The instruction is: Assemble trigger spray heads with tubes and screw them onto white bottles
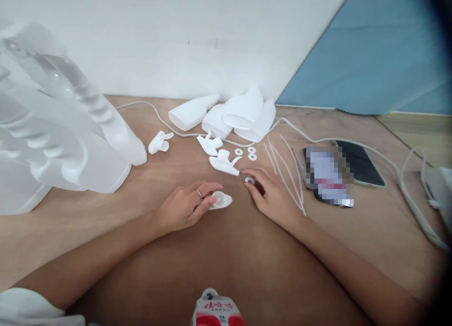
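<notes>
My left hand point(185, 203) is closed on a white spray-bottle trigger head point(222, 200), its round socket facing up. To the right, my right hand point(270, 189) pinches a small white ring washer point(249, 180) between thumb and fingers, low over the table. Just beyond the hands lie two more white trigger heads, one nearer point(224, 162) and one behind it point(209, 144). Another trigger head point(160, 142) sits apart on the left. Several loose washers point(252, 150) lie flat behind my right hand.
White bottles point(243, 111) are piled by the wall; large white bottles point(81, 128) stand at left. Thin white tubes point(287, 175) lie right of my right hand. Phones point(360, 163) and a cable point(321, 140) lie farther right. A red-and-white packet point(221, 312) is at the near edge.
</notes>
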Action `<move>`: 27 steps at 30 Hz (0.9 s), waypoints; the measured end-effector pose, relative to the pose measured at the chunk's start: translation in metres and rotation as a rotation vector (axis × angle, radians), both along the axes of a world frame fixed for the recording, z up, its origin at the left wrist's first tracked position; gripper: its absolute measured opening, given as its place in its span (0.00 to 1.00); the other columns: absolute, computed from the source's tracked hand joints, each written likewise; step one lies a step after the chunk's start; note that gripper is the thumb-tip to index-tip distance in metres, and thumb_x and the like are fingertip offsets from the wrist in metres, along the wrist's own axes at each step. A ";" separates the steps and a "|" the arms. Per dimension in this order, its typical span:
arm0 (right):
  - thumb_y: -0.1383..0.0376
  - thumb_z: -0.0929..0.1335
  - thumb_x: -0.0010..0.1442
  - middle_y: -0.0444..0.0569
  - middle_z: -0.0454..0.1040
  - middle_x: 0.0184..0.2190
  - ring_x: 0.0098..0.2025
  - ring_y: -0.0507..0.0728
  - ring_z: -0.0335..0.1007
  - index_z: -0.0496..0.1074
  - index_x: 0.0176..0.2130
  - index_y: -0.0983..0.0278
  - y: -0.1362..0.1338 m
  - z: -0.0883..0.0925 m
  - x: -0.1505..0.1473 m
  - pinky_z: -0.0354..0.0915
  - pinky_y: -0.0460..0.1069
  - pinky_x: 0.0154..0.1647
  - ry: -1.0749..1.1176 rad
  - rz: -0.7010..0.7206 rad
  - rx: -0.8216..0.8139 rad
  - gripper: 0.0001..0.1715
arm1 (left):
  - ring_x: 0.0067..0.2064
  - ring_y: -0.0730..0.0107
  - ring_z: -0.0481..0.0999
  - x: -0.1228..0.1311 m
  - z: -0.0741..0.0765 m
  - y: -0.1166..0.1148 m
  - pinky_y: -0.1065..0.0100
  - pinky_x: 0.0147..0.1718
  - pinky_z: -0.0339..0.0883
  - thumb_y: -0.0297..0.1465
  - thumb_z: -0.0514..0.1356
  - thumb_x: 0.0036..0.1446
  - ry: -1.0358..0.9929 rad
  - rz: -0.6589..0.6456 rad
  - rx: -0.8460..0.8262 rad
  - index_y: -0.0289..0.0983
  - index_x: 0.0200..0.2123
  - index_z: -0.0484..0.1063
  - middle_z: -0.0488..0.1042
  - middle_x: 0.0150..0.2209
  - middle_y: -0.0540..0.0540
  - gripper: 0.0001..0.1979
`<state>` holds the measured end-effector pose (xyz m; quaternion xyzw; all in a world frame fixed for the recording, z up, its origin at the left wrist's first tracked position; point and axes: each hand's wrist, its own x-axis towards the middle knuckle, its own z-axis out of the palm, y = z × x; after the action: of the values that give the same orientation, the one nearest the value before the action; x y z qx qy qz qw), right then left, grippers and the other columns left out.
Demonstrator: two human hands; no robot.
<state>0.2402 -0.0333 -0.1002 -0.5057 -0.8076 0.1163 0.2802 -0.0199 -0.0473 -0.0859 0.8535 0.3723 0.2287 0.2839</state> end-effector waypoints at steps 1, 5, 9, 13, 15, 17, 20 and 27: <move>0.66 0.63 0.64 0.51 0.71 0.41 0.44 0.58 0.68 0.68 0.49 0.61 0.000 0.000 0.001 0.66 0.55 0.47 0.034 -0.023 -0.027 0.14 | 0.46 0.66 0.76 0.000 0.001 0.000 0.64 0.44 0.70 0.41 0.49 0.66 0.011 -0.020 0.003 0.41 0.57 0.61 0.73 0.52 0.45 0.19; 0.59 0.67 0.62 0.45 0.71 0.30 0.30 0.53 0.68 0.71 0.43 0.60 -0.010 0.001 -0.004 0.67 0.49 0.33 0.179 -0.147 -0.114 0.10 | 0.46 0.62 0.75 0.001 -0.001 0.001 0.62 0.44 0.70 0.46 0.57 0.59 0.063 -0.054 0.086 0.41 0.57 0.60 0.73 0.50 0.43 0.26; 0.62 0.69 0.61 0.46 0.74 0.30 0.31 0.52 0.71 0.72 0.34 0.60 -0.029 0.008 -0.023 0.68 0.48 0.33 0.282 -0.045 0.016 0.04 | 0.44 0.63 0.75 0.005 -0.006 0.002 0.63 0.42 0.70 0.40 0.55 0.63 0.078 -0.068 0.174 0.40 0.57 0.60 0.75 0.44 0.44 0.22; 0.74 0.67 0.60 0.48 0.75 0.38 0.39 0.51 0.72 0.73 0.44 0.59 -0.038 0.013 -0.035 0.70 0.47 0.41 0.237 0.239 0.294 0.14 | 0.42 0.64 0.75 0.007 -0.007 0.001 0.65 0.41 0.70 0.38 0.56 0.62 0.016 -0.146 0.235 0.39 0.56 0.60 0.75 0.43 0.45 0.21; 0.74 0.67 0.59 0.49 0.74 0.40 0.42 0.53 0.71 0.72 0.48 0.60 -0.038 0.014 -0.035 0.70 0.49 0.44 0.162 0.359 0.369 0.18 | 0.43 0.64 0.76 0.008 -0.006 0.000 0.64 0.41 0.70 0.37 0.57 0.62 -0.008 -0.183 0.244 0.38 0.55 0.60 0.76 0.42 0.44 0.21; 0.73 0.65 0.60 0.52 0.73 0.43 0.46 0.56 0.70 0.70 0.52 0.61 -0.036 0.013 -0.033 0.70 0.52 0.47 0.101 0.427 0.367 0.21 | 0.44 0.63 0.76 0.008 -0.006 -0.002 0.64 0.42 0.70 0.37 0.57 0.61 -0.018 -0.185 0.237 0.37 0.55 0.60 0.76 0.43 0.43 0.20; 0.72 0.64 0.60 0.56 0.70 0.48 0.50 0.59 0.69 0.66 0.57 0.61 -0.035 0.012 -0.029 0.69 0.55 0.50 0.064 0.414 0.287 0.26 | 0.46 0.62 0.76 0.007 -0.006 -0.003 0.63 0.44 0.70 0.39 0.58 0.61 -0.018 -0.146 0.180 0.39 0.54 0.60 0.75 0.46 0.43 0.21; 0.69 0.65 0.61 0.54 0.72 0.49 0.49 0.57 0.71 0.61 0.58 0.60 -0.034 0.006 -0.026 0.68 0.53 0.50 0.013 0.389 0.292 0.26 | 0.41 0.66 0.76 0.004 -0.007 0.000 0.65 0.40 0.70 0.37 0.56 0.63 -0.060 -0.179 0.188 0.39 0.49 0.62 0.76 0.42 0.45 0.13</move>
<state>0.2139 -0.0675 -0.0940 -0.2942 -0.8962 0.0530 0.3279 -0.0157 -0.0476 -0.0926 0.8989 0.2628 0.2618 0.2331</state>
